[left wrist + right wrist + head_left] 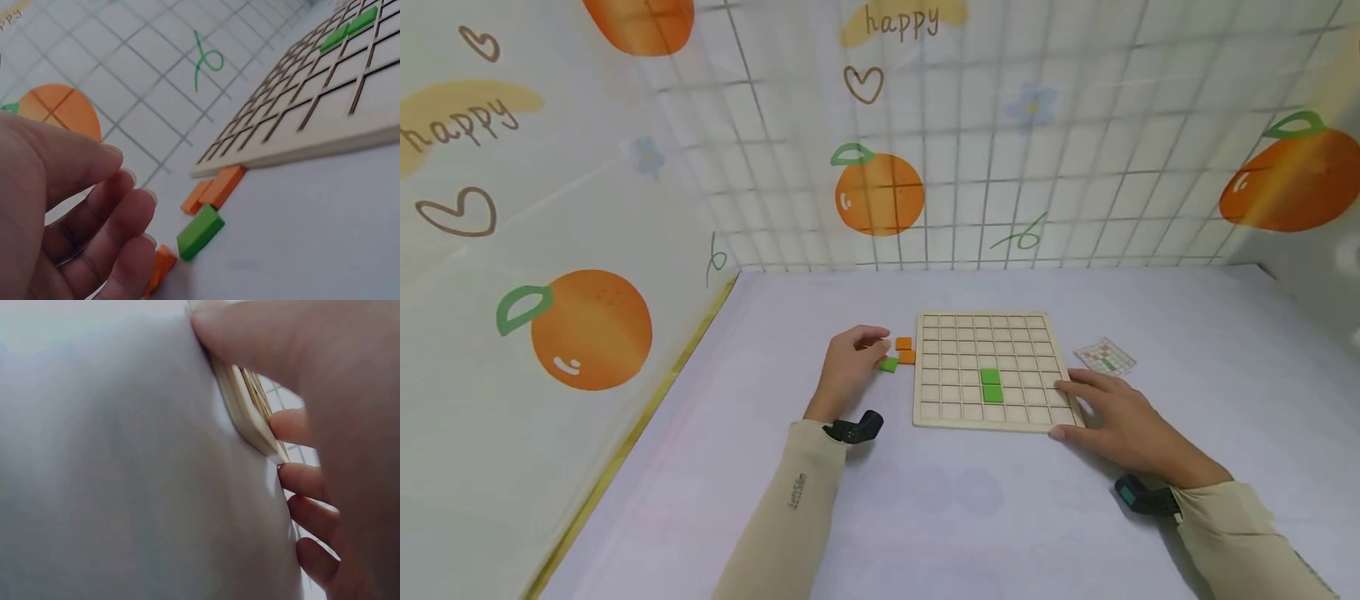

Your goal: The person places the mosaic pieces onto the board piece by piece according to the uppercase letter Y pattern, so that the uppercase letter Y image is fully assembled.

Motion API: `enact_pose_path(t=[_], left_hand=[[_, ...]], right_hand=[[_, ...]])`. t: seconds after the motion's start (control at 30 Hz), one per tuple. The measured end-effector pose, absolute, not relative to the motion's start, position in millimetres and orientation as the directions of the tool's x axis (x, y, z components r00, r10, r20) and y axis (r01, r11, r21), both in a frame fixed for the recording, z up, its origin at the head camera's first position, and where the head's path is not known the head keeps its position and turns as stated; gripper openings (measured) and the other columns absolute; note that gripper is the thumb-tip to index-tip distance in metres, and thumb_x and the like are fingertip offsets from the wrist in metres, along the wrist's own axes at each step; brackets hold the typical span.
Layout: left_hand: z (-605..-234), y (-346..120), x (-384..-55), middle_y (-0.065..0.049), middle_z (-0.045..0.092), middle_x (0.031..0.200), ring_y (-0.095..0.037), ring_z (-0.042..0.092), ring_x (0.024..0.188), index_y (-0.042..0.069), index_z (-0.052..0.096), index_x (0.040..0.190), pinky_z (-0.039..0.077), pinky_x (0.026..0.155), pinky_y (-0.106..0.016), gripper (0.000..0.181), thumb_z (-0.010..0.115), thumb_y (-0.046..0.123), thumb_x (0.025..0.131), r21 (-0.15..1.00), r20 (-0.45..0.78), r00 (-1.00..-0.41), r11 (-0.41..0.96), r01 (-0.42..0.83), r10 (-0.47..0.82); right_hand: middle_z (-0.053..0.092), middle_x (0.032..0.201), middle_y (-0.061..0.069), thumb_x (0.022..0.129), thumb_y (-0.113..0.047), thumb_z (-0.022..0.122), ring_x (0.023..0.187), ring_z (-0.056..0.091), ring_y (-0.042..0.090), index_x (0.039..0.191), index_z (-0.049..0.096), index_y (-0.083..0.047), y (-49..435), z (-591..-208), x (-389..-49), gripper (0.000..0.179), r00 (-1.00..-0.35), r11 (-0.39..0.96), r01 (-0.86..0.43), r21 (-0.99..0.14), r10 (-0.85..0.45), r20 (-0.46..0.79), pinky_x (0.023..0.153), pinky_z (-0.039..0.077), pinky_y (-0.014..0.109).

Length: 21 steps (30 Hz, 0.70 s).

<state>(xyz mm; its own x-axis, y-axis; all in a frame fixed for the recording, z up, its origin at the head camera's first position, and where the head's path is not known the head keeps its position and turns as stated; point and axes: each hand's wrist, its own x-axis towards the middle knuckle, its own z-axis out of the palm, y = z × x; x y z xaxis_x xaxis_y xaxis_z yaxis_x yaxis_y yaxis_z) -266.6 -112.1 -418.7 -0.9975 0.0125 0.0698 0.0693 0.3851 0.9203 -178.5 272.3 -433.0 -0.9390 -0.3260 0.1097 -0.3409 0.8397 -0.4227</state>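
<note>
A pale wooden grid board lies flat, with two green tiles set side by side in its squares. At its front right corner is my right hand; the thumb rests on the front edge and the index finger reaches over the right side, so the corner is held between them. Left of the board, my left hand hovers by loose tiles, its fingers loosely bent, with nothing seen in them. Beside it lie a green tile and orange tiles; another orange piece is partly behind the fingers.
A small patterned card with a coloured grid lies right of the board. The white tabletop meets a printed back sheet with oranges and grid lines. A yellow strip runs along the left edge.
</note>
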Motion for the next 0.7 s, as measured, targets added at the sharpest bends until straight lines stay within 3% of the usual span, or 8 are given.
enact_pose_path(t=[0.2, 0.7], left_hand=[[-430, -115, -268, 0.002, 0.065, 0.097, -0.02, 0.055, 0.094, 0.016, 0.073, 0.115, 0.046, 0.082, -0.036, 0.022, 0.067, 0.024, 0.095, 0.862, 0.062, -0.998, 0.506, 0.046, -0.015], [-433, -115, -268, 0.0, 0.06, 0.097, -0.018, 0.055, 0.088, 0.012, 0.075, 0.114, 0.048, 0.079, -0.033, 0.023, 0.072, 0.018, 0.092, 0.697, 0.142, -0.975, 0.682, 0.22, 0.169]], right_hand=[[0.04, 0.151, 0.023, 0.085, -0.062, 0.07, 0.136, 0.033, 0.049, 0.141, 0.057, -0.006, 274, -437, -179, 0.08, -0.937, 0.826, -0.347, -0.444, -0.33, 0.118, 0.101, 0.029, 0.069], [0.039, 0.151, 0.023, 0.084, -0.064, 0.07, 0.137, 0.032, 0.049, 0.141, 0.057, -0.008, 273, -432, -176, 0.081, -0.953, 0.855, -0.299, -0.424, -0.29, 0.088, 0.102, 0.029, 0.07]])
